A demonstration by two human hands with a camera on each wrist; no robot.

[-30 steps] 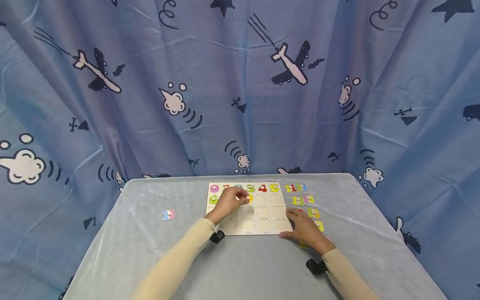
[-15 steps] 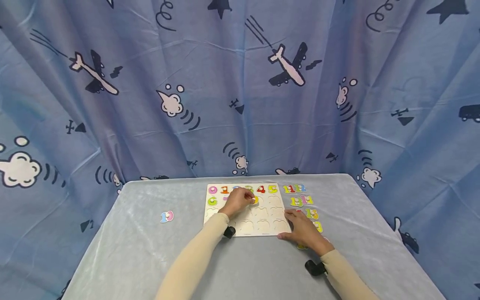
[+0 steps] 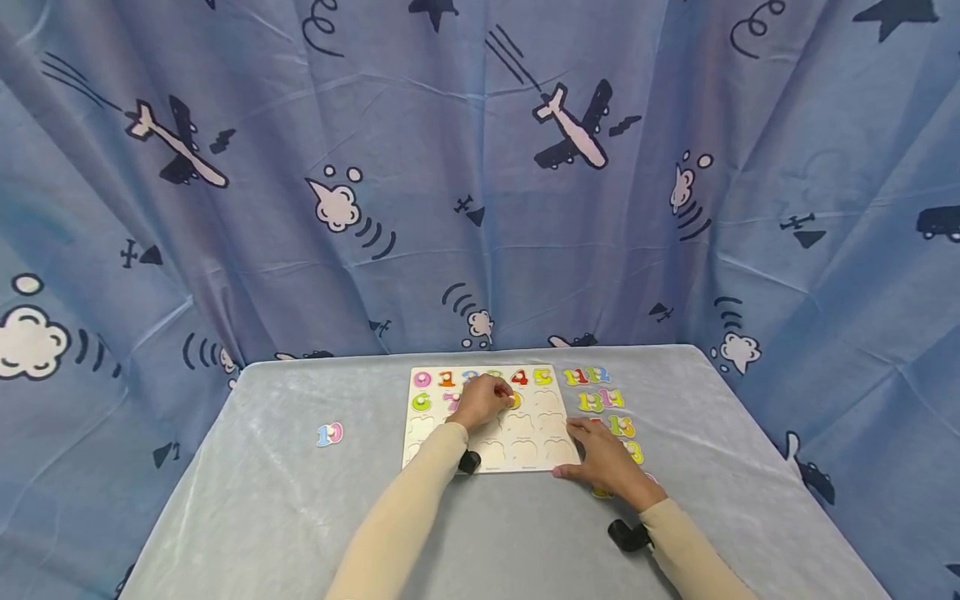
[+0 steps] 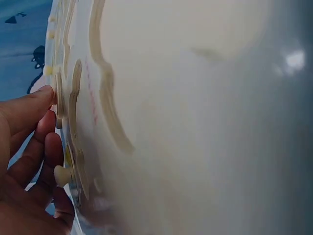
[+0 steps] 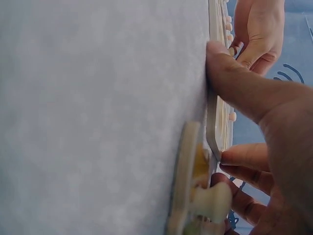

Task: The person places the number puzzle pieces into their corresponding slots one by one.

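On the grey counter lies a wooden number puzzle board, its top row filled and most lower slots bare. The right hand steadies the board's near right corner with relaxed fingers on its edge, beside loose number pieces. The left hand pinches a yellow piece over the second row; it is best turned to match the slot, then lowered flat, not forced.

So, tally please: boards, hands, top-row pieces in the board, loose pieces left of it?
Board: 1
Hands: 2, left, right
Top-row pieces: 6
Loose piece left of board: 1
Total: 10
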